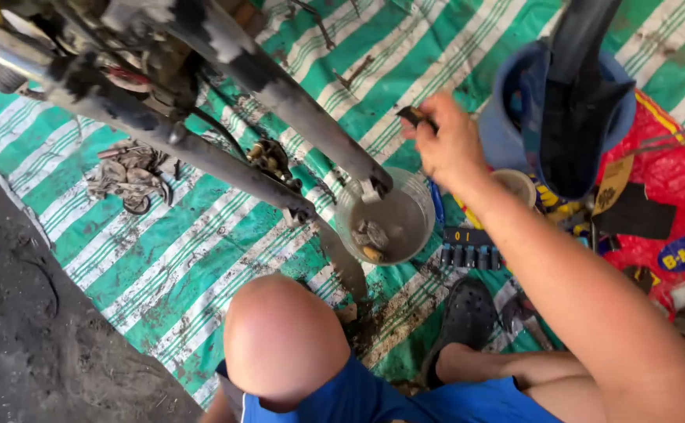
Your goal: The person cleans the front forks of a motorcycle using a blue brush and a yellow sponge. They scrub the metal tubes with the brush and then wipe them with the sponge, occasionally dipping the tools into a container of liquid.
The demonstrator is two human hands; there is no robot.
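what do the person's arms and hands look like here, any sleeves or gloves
Only one arm shows, reaching in from the lower right. By its side it is probably the right, though that is not certain. The forearm is bare, with no sleeve in view. The right hand wears no glove, and no ring, watch or band can be seen. The fingertips look smudged with dark grime. The other hand is out of view.

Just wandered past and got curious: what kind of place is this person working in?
Likely a makeshift outdoor repair spot for bikes or motorbikes. Greasy fork tubes hang over a striped tarp laid on dirt, a clear bowl holds small metal parts, and a socket set lies nearby.
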